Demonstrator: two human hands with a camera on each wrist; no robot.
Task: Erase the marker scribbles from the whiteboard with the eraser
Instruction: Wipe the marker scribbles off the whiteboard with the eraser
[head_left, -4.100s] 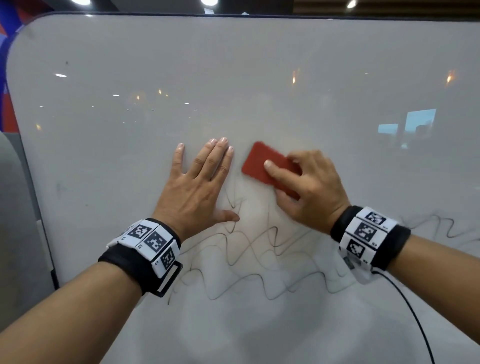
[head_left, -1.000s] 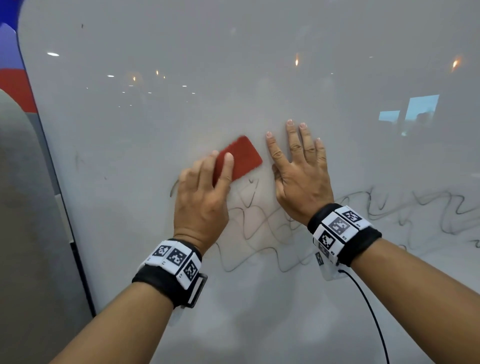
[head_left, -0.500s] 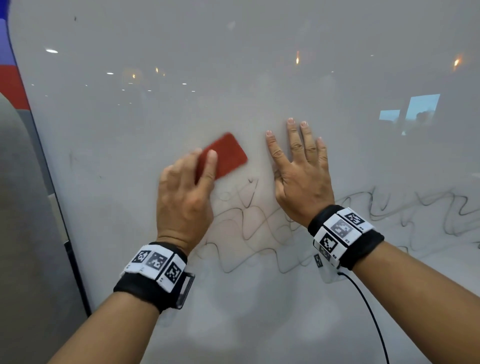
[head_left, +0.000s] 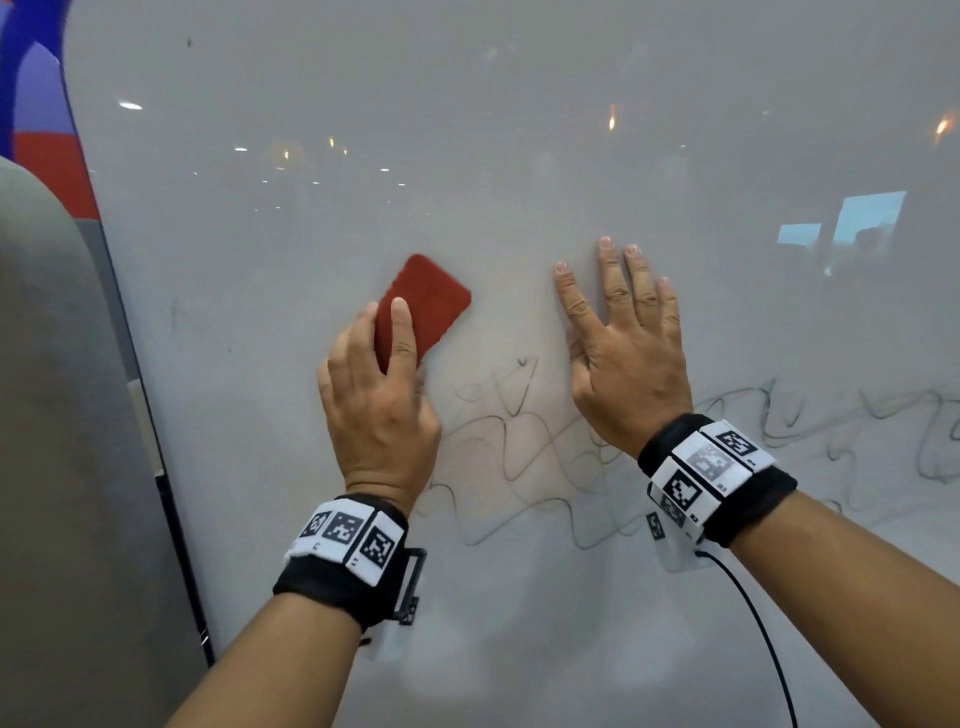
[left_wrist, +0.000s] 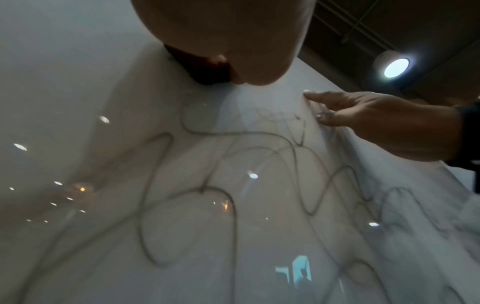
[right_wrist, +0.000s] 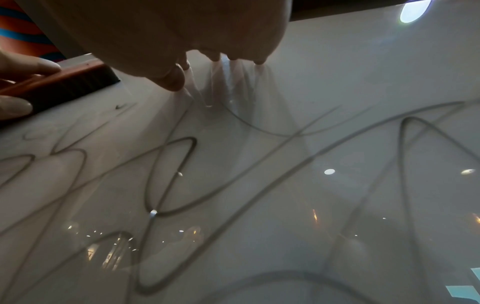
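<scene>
Nearest in the head view, both forearms reach up to the whiteboard (head_left: 519, 130), each wrist in a black band with tags. Between and below the hands lie the scribbles (head_left: 519, 467), wavy dark lines running off to the right, so most of the job looks undone.

Since a second ago the eraser (head_left: 423, 306) has slid up and left along the board, and the loops near its lower edge now look fainter and broken. That suggests the upper left corner of the marks is being cleared, while the lower waves are untouched.

The left hand (head_left: 379, 410) grips the eraser, index finger laid along its red back, thumb at its side, pressing it flat to the board, tilted up to the right. The right hand (head_left: 623, 358) stays flat on the board just right of the eraser, fingers straight and spread, holding nothing, apparently as a brace.
</scene>
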